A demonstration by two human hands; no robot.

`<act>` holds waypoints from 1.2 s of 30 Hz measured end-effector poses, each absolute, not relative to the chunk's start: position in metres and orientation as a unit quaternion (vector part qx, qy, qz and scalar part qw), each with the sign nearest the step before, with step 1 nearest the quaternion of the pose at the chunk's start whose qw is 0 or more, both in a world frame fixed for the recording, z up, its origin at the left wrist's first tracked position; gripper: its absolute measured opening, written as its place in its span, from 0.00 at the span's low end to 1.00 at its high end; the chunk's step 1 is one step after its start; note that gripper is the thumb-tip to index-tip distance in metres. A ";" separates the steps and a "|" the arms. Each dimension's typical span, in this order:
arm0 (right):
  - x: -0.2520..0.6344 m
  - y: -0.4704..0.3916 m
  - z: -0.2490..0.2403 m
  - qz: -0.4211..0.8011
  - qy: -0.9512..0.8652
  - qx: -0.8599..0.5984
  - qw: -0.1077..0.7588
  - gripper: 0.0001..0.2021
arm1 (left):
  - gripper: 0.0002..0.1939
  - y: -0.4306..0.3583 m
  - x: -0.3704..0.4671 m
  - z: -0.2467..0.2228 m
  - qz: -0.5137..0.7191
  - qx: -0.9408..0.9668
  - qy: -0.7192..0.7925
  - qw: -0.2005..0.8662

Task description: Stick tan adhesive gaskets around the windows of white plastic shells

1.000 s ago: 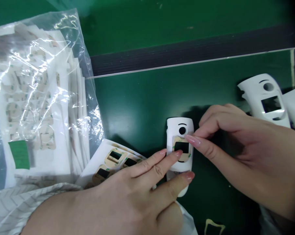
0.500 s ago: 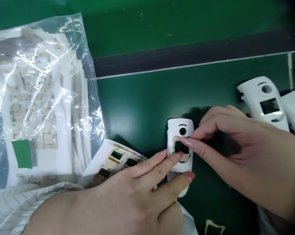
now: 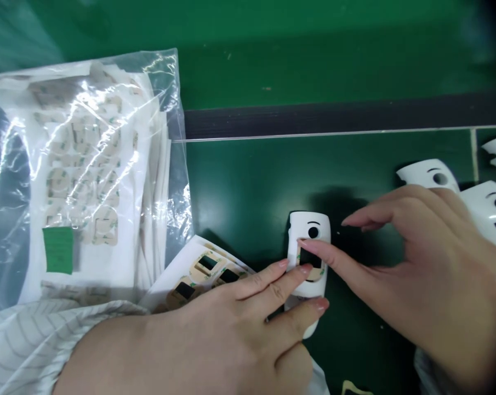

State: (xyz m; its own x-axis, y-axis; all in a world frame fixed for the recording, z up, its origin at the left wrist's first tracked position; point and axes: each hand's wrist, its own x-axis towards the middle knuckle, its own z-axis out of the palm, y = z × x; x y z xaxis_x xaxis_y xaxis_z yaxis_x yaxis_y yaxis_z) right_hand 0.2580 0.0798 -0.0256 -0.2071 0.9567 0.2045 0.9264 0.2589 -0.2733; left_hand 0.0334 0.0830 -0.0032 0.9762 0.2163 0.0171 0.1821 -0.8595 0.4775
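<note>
A white plastic housing [image 3: 296, 230] with a round hole and a rectangular window lies on the green surface, upright in the view. A tan adhesive frame [image 3: 315, 273] with green marks surrounds part of the window. My left hand [image 3: 248, 323] rests with spread fingers across the housing's left side and lower part; its palm covers part of a white sheet. With its thumb on the adhesive near the window's top, my right hand [image 3: 412, 258] is open, the index finger apart from the thumb and off the housing.
A clear plastic bag [image 3: 176, 192] of adhesive sheets lies at left, with a green tag [image 3: 58, 250] on it. Beside it is a loose adhesive sheet [image 3: 196, 249]. More white housings [image 3: 484, 206] lie at right. A tan frame piece [image 3: 352, 388] sits at the bottom edge.
My right index finger has moved away from the thumb, opening the pinch. The thumb now lies across the top of the adhesive. My left hand keeps its place on the housing; the view has shifted slightly.
</note>
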 end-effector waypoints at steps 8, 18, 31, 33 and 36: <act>0.270 0.088 -0.026 0.144 -0.755 -0.612 0.188 0.18 | 0.14 0.082 0.036 -0.005 0.052 0.970 0.117 0.209; 0.271 0.096 -0.029 0.222 -0.772 -0.573 0.162 0.14 | 0.15 0.082 0.034 -0.005 0.057 0.972 0.103 0.204; 0.278 0.134 0.002 0.517 -0.488 -0.589 0.384 0.14 | 0.11 0.087 0.026 0.001 0.314 0.836 0.192 0.408; 0.277 0.147 0.000 0.446 -0.489 -0.616 0.427 0.14 | 0.12 0.089 0.027 -0.002 0.312 0.827 0.210 0.418; 0.283 0.145 -0.008 0.326 -0.512 -0.674 0.421 0.22 | 0.15 0.090 0.026 -0.008 0.326 0.810 0.241 0.423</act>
